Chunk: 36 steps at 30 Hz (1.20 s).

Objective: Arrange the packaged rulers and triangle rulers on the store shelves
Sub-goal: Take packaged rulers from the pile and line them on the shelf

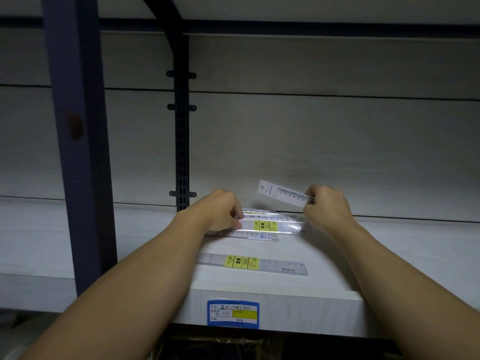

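Rulers (262, 226) stacked on shelf (285, 297), one more (253, 263) lying nearer us.
We pinch the stack's end with left hand (223, 211); right hand (324, 206) grips a short ruler (283, 193) raised above.

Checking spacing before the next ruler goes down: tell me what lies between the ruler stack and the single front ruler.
Head view: only bare shelf lies between the stack, which the left hand grips, and the front ruler.

Arms: two forearms are seen, bare to the frame's lower edge.
Sleeves: none are seen.
Left hand (223, 211): uncovered.
Right hand (326, 206): uncovered.
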Motion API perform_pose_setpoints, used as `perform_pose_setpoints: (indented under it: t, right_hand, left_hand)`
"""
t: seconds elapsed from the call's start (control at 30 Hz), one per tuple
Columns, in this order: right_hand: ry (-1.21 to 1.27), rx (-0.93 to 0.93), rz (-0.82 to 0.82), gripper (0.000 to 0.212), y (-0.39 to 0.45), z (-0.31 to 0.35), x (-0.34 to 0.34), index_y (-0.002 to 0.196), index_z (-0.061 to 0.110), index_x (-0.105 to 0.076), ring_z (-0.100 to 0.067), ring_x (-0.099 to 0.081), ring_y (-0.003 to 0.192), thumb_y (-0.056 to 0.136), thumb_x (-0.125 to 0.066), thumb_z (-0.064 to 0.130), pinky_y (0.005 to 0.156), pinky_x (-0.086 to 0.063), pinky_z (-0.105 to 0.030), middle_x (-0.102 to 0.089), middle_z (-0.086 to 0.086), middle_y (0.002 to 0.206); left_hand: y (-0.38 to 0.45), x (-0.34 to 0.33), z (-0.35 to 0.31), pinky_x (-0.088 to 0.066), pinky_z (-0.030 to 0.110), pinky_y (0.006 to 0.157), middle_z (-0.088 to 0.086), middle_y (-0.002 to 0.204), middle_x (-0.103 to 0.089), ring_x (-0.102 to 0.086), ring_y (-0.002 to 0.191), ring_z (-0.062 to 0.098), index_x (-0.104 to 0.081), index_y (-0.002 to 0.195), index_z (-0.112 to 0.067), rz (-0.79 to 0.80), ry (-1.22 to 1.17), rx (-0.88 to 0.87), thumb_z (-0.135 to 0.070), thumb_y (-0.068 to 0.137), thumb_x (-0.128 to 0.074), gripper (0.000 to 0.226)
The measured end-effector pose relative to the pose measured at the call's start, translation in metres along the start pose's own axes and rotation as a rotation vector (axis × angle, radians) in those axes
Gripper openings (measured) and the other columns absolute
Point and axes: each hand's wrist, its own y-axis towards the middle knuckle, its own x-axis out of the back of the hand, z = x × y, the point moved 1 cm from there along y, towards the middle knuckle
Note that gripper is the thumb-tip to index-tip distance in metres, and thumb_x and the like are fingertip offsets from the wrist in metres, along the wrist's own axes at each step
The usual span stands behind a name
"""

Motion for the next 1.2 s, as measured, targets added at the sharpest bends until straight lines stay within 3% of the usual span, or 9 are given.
perform_pose_setpoints:
  t: [0.27, 0.37, 0.57, 1.03, 1.2]
  right_hand:
    - [-0.002, -0.005, -0.006, 0.024, 0.0001, -0.0018, 0.0002, 0.096, 0.017, -0.065, -0.035, -0.059, 0.088, 0.078, -0.053, 0.005, 0.077, -0.055, -0.040, -0.063, -0.010, 0.092]
    - [-0.017, -0.014, 0.006, 0.025, 0.0004, -0.0025, -0.0006, 0.097, 0.018, -0.064, -0.034, -0.058, 0.088, 0.078, -0.053, 0.005, 0.076, -0.054, -0.040, -0.063, -0.010, 0.093]
    - [-0.025, -0.011, 0.004, 0.027, 0.0012, -0.0037, -0.0013, 0.096, 0.019, -0.065, -0.036, -0.058, 0.090, 0.075, -0.052, 0.006, 0.080, -0.055, -0.043, -0.064, -0.011, 0.094]
    - [-0.040, -0.020, -0.020, 0.025, -0.0004, -0.0053, -0.0011, 0.098, 0.013, -0.066, -0.034, -0.056, 0.087, 0.080, -0.052, 0.002, 0.076, -0.052, -0.038, -0.062, -0.010, 0.088]
    - [0.021, -0.057, -0.027, 0.023, -0.0025, -0.0066, 0.0070, 0.098, 0.013, -0.067, -0.031, -0.059, 0.083, 0.084, -0.051, 0.002, 0.074, -0.055, -0.038, -0.062, -0.008, 0.085]
  left_hand:
    - [0.0008, -0.0016, -0.0013, -0.055, 0.032, 0.087, -0.006, 0.102, -0.064, -0.060, 0.089, 0.010, -0.074, 0.104, -0.021, -0.011, 0.043, -0.018, -0.025, 0.085, -0.077, 0.020]
    - [0.0002, -0.0016, -0.0029, -0.056, 0.033, 0.083, -0.007, 0.097, -0.066, -0.063, 0.085, 0.011, -0.073, 0.099, -0.022, 0.012, 0.028, -0.007, -0.034, 0.085, -0.076, 0.019]
    - [-0.0003, -0.0012, -0.0053, -0.057, 0.034, 0.078, -0.006, 0.100, -0.063, -0.063, 0.077, 0.010, -0.069, 0.114, -0.024, 0.051, 0.019, -0.033, -0.036, 0.083, -0.078, 0.035]
    - [-0.0012, -0.0038, -0.0060, -0.055, 0.038, 0.084, -0.006, 0.101, -0.059, -0.059, 0.090, 0.014, -0.069, 0.107, -0.022, -0.031, 0.016, -0.059, -0.031, 0.078, -0.083, 0.033]
    - [0.0014, -0.0038, -0.0061, -0.054, 0.036, 0.080, -0.007, 0.094, -0.058, -0.058, 0.086, 0.014, -0.065, 0.093, -0.024, -0.063, -0.076, -0.034, -0.022, 0.076, -0.084, 0.026]
